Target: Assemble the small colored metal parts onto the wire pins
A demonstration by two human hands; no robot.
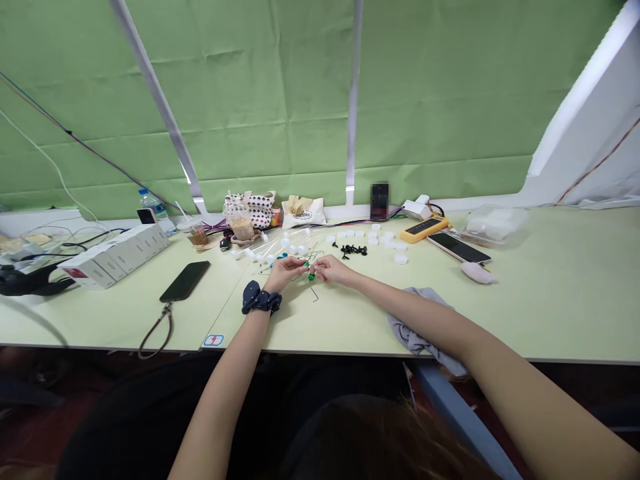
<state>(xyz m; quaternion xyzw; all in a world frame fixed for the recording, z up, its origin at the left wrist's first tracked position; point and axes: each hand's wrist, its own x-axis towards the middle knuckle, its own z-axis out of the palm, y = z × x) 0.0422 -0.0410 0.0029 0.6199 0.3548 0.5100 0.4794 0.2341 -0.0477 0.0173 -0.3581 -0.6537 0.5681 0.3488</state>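
Observation:
Over the middle of the table (360, 320), my left hand (284, 272) and my right hand (332, 269) meet fingertip to fingertip. Both pinch small green plastic pieces (311, 276); their exact kind is too small to make out, and the fingers partly cover them. A dark scrunchie (260, 299) with light dots circles my left wrist. Just below my fingers lies a thin bent metal wire (315, 294). More thin wires and a few blue bits lie behind my left hand, partly hidden by it. Beyond my right hand is a cluster of small black parts (355, 251).
White round caps (401, 259) and white-ended clear sticks (260, 258) spread behind my hands. A phone (185, 281) and white boxes (116, 257) lie left. On the right are a yellow-framed device (423, 229), another phone (459, 247) and a grey cloth (415, 333) under my forearm.

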